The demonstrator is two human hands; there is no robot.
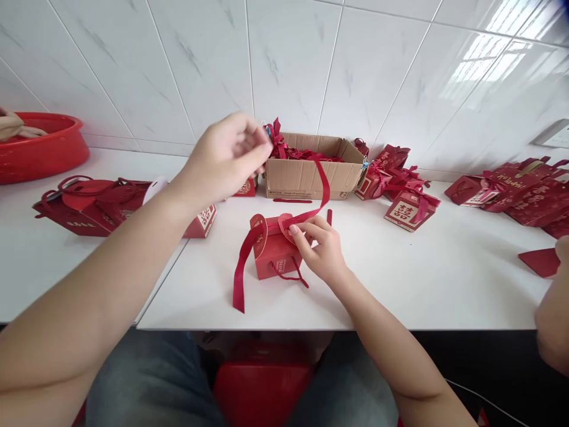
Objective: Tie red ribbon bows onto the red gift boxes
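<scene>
Red gift box [265, 258], one: upright near the middle of my feed, on the white tabletop [418, 279], set back from the front edge [311, 328] at 6 o'clock. I read the clock from this box.

Red ribbon [239, 283], one: laid across the box top. One tail hangs at 8 o'clock, its end short of the front edge; the other run climbs at 1 o'clock to the cardboard carton [306, 184].

Right hand [323, 246]: at 3 o'clock, thumb and fingers pinching the ribbon over the box's heart-shaped flap.

Left hand [233, 151]: raised at 11 o'clock, fingers loosely curled; I cannot tell whether they pinch anything.

Small bowed boxes [403, 213], group: 2 o'clock, right of the carton.

Larger red boxes [77, 220], group: between 9 and 10 o'clock, with a red basin [48, 159] beyond.

Co-worker's hand [552, 320], partly cut off: just past 3 o'clock, at my view's right border, beside a red piece [539, 261].

Room for moving: widest at 3 o'clock, along the tabletop toward the co-worker; a narrower strip at 6 o'clock; a table seam [160, 286] between 8 and 9 o'clock; the carton bounds the reach at 1 o'clock.
</scene>
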